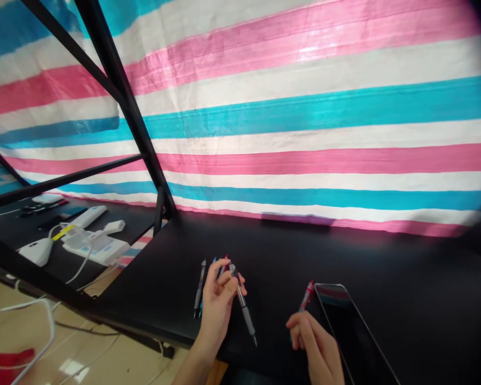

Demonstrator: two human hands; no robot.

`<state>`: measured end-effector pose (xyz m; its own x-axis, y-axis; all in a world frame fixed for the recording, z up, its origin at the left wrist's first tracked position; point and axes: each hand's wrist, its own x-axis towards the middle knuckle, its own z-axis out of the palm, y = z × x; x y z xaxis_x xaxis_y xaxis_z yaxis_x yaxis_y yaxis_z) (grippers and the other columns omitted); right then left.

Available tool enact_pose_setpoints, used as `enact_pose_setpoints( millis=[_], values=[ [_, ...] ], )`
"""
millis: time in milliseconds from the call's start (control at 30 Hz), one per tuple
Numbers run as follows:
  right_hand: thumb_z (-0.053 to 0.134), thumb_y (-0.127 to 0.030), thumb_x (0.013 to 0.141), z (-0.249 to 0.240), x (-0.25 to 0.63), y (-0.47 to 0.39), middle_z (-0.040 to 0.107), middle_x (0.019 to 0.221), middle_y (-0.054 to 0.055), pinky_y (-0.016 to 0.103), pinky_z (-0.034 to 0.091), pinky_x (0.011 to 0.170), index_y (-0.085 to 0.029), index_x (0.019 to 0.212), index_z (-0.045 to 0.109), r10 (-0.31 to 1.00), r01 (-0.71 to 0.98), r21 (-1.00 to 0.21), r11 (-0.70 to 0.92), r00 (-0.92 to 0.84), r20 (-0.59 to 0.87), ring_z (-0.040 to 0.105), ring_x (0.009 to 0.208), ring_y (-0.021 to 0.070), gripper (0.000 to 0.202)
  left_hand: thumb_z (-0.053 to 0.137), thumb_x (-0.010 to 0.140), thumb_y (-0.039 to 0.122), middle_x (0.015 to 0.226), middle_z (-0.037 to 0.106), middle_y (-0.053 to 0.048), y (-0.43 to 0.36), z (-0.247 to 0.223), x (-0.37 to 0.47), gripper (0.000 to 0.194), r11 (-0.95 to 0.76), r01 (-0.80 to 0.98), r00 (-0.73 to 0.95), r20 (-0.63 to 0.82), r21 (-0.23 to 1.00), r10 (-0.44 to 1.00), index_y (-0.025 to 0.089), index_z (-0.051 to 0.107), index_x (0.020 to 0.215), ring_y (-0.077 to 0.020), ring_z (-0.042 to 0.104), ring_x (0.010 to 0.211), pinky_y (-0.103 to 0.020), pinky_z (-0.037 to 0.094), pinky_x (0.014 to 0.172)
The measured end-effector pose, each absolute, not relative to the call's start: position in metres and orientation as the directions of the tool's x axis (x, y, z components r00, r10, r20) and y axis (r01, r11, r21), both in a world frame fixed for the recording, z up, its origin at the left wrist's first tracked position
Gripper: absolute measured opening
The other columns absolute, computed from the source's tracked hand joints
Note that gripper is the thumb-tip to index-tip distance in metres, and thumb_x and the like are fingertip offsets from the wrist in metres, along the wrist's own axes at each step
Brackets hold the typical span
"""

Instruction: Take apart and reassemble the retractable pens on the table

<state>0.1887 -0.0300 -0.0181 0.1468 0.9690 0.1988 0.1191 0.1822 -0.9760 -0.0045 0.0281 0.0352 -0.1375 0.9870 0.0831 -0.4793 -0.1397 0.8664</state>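
My left hand [218, 297] pinches a grey and black pen [246, 315] near its upper end, its tip slanting down to the right. Beside and behind that hand lie a dark grey pen [199, 291] and a blue pen [201, 309], the latter mostly covered by my fingers. The end of another, red pen [226, 257] pokes out above them. Farther right, my right hand [315, 342] has its fingers curled closed around a red pen [307, 295], whose lower part is largely hidden. A dark-screened smartphone [355, 326] lies just right of this hand.
The black tabletop [264, 240] runs back to a striped plastic sheet [324, 123]. At left stands a black metal frame [124, 101]. Beyond it, a second table carries a white power strip [104, 248], white devices and cables. More cables [50, 321] trail over the tiled floor.
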Motion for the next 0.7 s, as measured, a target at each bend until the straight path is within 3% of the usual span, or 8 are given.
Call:
enact_pose_setpoints(
  millis=[200, 700],
  values=[
    [0.044, -0.053, 0.102, -0.01, 0.186, -0.03, 0.048, 0.056, -0.002, 0.024, 0.037, 0.05, -0.02, 0.073, 0.065, 0.966, 0.172, -0.967, 0.187, 0.149, 0.213, 0.047, 0.051, 0.0136, 0.049, 0.078, 0.079, 0.026, 0.067, 0.067, 0.003, 0.034, 0.042, -0.007, 0.033, -0.146, -0.463, -0.085, 0.12, 0.874, 0.989, 0.023, 0.053, 0.1, -0.0135, 0.062, 0.053, -0.024, 0.044, 0.055],
    [0.047, -0.05, 0.101, -0.007, 0.187, -0.03, 0.048, 0.055, -0.002, 0.023, 0.038, 0.049, -0.02, 0.07, 0.064, 0.962, 0.215, -0.955, 0.205, 0.133, 0.237, 0.048, 0.05, 0.0133, 0.046, 0.078, 0.079, 0.027, 0.074, 0.071, 0.0, 0.054, 0.047, -0.019, 0.033, -0.113, -0.42, -0.104, 0.076, 0.901, 0.992, 0.021, 0.059, 0.106, -0.0123, 0.062, 0.058, -0.024, 0.047, 0.061]
  ],
)
